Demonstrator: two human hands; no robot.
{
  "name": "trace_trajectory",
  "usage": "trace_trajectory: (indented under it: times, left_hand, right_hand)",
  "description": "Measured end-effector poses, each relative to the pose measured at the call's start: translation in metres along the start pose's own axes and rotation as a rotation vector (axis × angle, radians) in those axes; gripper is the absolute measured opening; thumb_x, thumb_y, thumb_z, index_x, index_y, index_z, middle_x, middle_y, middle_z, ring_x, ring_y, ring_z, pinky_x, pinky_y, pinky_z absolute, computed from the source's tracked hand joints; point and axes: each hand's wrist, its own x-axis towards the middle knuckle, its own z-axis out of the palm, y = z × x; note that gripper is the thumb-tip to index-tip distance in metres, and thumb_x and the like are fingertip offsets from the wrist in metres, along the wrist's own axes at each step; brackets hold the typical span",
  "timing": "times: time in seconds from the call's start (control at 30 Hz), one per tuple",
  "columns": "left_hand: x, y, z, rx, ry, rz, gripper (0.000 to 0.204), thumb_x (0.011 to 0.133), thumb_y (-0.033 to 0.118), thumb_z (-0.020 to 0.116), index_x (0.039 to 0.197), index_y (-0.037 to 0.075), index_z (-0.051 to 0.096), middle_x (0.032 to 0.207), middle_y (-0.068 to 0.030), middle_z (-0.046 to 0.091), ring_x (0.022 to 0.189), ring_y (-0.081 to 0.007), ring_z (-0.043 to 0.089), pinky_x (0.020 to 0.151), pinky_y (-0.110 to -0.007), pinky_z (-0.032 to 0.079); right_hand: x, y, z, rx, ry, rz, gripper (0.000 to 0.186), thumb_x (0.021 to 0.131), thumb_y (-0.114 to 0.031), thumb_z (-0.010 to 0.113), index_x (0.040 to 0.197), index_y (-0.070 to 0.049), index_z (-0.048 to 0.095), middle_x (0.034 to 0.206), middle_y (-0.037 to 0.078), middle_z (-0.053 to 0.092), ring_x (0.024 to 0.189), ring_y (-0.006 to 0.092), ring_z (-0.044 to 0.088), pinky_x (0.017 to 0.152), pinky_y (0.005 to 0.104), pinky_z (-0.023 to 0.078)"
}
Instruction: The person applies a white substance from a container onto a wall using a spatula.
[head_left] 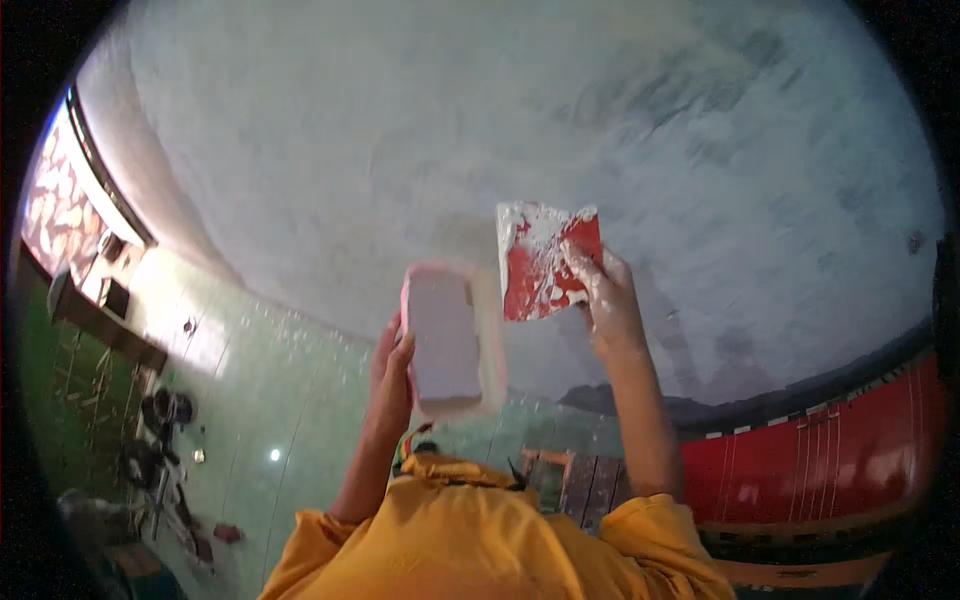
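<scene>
My left hand (393, 365) is closed around the left side of a pink-rimmed rectangular tub (487, 345). A smooth pale grey-white surface shows inside it, and the tub is slightly blurred. Up and to the right, my right hand (612, 300) grips a flat red putty spreader (522, 275) between thumb and fingers. White paste is smeared over the spreader's face and upper edge, and it also coats my right fingers. Both things are held in front of a large grey-white wall (400, 150). From this view I cannot tell whether the spreader touches it.
Dark, rough patches (700, 90) mark the wall's upper right. A glossy red surface (800, 465) runs along the lower right, near a wooden piece of furniture (595, 485). White specks dot the green tiled floor (270, 400). Assorted clutter (160, 470) lies at the lower left.
</scene>
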Motion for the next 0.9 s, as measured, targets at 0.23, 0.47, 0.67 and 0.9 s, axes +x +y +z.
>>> trace_trajectory:
  times: [0.23,0.47,0.67,0.9]
  left_hand:
    - [0.002,-0.004,0.013,-0.015,0.017,0.126,0.061,0.101,0.028,0.047,0.152,0.000,0.028,0.143,-0.0129,0.044,0.132,-0.0194,0.042,0.110,-0.032,0.034]
    - [-0.010,-0.020,0.015,-0.039,-0.013,0.197,0.070,0.101,0.029,0.050,0.154,-0.002,0.017,0.149,-0.0145,0.037,0.137,-0.0214,0.037,0.112,-0.035,0.031]
    - [-0.014,-0.025,0.012,0.026,-0.042,0.266,0.068,0.102,0.024,0.048,0.155,-0.002,0.013,0.151,-0.0141,0.034,0.140,-0.0215,0.033,0.115,-0.036,0.027]
    - [-0.015,-0.026,0.011,0.022,-0.036,0.227,0.066,0.102,0.022,0.048,0.155,-0.001,0.014,0.151,-0.0128,0.033,0.139,-0.0206,0.033,0.115,-0.036,0.027]
  right_hand:
    - [-0.051,0.058,0.024,-0.052,0.109,-0.007,0.022,0.098,-0.016,0.061,0.111,0.001,0.064,0.101,0.003,0.068,0.087,0.0118,0.066,0.074,0.0275,0.052]
    - [-0.059,0.059,0.071,-0.947,0.057,-0.394,0.020,0.093,-0.013,0.060,0.107,0.001,0.061,0.095,0.022,0.066,0.081,0.0415,0.065,0.071,0.0428,0.052]
    - [-0.066,0.070,0.076,-1.024,0.079,-0.420,0.023,0.091,-0.011,0.059,0.110,0.002,0.060,0.096,0.021,0.067,0.086,0.0408,0.066,0.073,0.0467,0.052]
    - [-0.068,0.075,0.074,-1.008,0.011,-0.384,0.021,0.090,-0.011,0.060,0.107,0.002,0.061,0.094,0.022,0.067,0.085,0.0430,0.065,0.073,0.0472,0.052]
